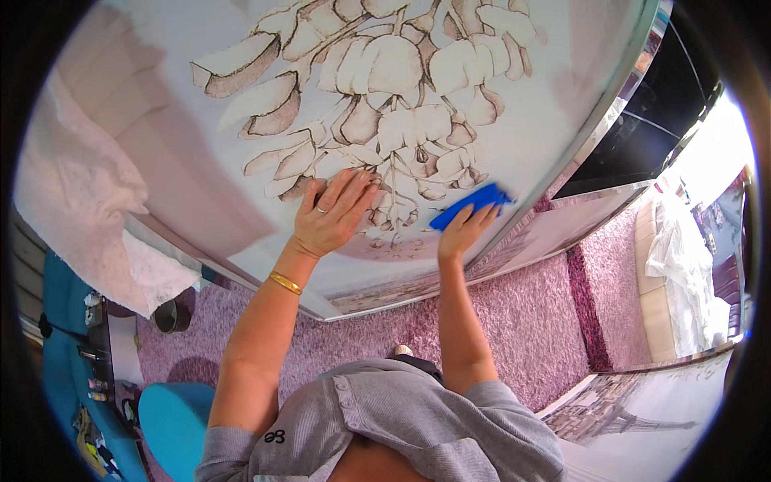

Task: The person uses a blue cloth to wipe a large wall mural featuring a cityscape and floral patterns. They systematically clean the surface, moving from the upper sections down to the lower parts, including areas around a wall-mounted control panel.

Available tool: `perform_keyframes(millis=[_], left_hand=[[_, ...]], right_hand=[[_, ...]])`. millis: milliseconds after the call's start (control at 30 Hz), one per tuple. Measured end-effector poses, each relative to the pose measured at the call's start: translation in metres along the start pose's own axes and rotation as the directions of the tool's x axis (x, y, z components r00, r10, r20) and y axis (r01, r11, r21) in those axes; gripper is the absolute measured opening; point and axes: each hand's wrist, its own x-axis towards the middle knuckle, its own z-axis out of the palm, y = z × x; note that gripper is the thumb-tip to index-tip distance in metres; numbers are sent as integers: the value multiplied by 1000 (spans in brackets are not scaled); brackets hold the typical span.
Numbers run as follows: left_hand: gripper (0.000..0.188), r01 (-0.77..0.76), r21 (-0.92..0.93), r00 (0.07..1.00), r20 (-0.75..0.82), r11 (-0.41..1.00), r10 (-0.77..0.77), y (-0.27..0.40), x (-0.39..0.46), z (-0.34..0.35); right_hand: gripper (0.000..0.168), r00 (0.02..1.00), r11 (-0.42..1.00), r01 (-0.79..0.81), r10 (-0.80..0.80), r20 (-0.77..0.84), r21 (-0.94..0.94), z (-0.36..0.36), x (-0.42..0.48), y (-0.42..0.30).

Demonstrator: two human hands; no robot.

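Note:
A large smooth panel, printed with brown-outlined flowers or pods on pale ground, stands before me. My left hand lies flat on its lower middle, with nothing in it. A ring is on one finger and a gold-coloured bangle circles the wrist. To the right, my right hand presses a blue cloth against the panel, near its metal-edged right side. The cloth looks folded or bunched, and its far corner is blurred.
Pinkish-purple carpet covers the floor. A pale fluffy textile hangs at left above a dark bin. A teal stool stands lower left. At right are a mirrored panel and a dark glossy screen-like surface.

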Motion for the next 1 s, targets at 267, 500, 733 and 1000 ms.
perform_keyframes(millis=[267, 500, 733, 1000], left_hand=[[38, 10, -105, 1000, 15, 994, -8, 5, 8, -5], [38, -20, -249, 994, 96, 968, 46, 53, 51, 12], [41, -32, -91, 997, 67, 995, 39, 59, 44, 31], [40, -6, -69, 998, 57, 998, 10, 62, 44, 33]], right_hand=[[65, 894, 895, 440, -429, 129, -72, 4, -16, -71], [62, 981, 970, 192, -193, 6, -148, -11, 50, -4], [66, 966, 984, -177, 180, 184, -34, 7, -42, 3], [60, 950, 924, 310, -313, 25, -222, -20, 76, 11]])
